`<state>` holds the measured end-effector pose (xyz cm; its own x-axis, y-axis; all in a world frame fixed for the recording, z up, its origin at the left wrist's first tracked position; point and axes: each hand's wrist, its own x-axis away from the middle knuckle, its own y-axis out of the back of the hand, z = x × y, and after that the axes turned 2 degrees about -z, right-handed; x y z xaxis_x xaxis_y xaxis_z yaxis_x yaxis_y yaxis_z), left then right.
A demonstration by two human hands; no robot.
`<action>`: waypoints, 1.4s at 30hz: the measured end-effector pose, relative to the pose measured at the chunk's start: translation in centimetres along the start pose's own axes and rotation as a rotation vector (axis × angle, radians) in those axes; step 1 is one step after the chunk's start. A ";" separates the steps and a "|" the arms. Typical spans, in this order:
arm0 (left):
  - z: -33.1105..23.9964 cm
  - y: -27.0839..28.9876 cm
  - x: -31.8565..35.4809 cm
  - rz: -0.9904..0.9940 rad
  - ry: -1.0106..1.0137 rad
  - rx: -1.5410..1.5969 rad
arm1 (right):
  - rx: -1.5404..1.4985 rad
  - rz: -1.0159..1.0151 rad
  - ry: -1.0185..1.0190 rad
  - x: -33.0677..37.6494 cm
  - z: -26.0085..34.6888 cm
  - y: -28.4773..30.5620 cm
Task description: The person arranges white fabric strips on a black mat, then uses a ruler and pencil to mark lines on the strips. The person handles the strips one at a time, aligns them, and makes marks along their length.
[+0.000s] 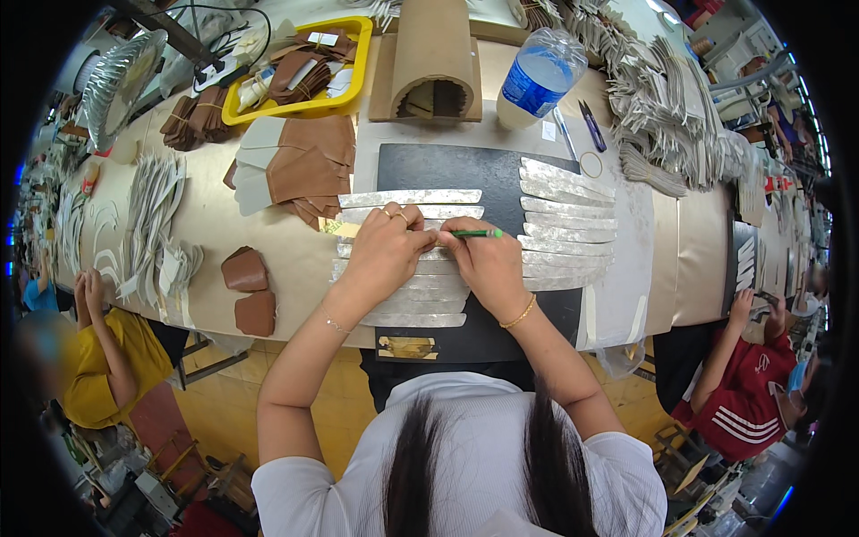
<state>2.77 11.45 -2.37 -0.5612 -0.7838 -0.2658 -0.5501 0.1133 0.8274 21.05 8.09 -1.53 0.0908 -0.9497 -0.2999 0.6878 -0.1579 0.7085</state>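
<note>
Long pale silvery strips (412, 196) lie in a stack of rows on a black board (429, 166), with a second group of similar strips (568, 219) to their right. Over the left group my two hands meet at the fingertips. My right hand (490, 268) is closed around a slim green stick-like tool (479, 234); its tip is hidden by the fingers. Rings show on my left hand (383, 251), whose thumb and forefinger pinch together just left of the right fingertips. What they grip, if anything, is too small to tell.
Brown and grey leather-like pieces (309, 170) lie left of the board, with two brown pieces (254, 311) nearer me. Behind stand a yellow tray (365, 63), a brown tunnel-shaped block (434, 54) and a water bottle (537, 80). Pens (591, 125) and piled strips (667, 107) are right. People sit at both sides.
</note>
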 end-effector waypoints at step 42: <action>-1.3 0.5 1.4 0.044 0.074 0.051 | -0.149 0.135 -0.145 1.8 0.2 1.4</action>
<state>2.55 9.59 -1.68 -0.5396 -0.8201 -0.1906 -0.5572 0.1781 0.8110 22.09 6.08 -0.95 0.0925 -0.9900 -0.1061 0.7757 0.0048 0.6311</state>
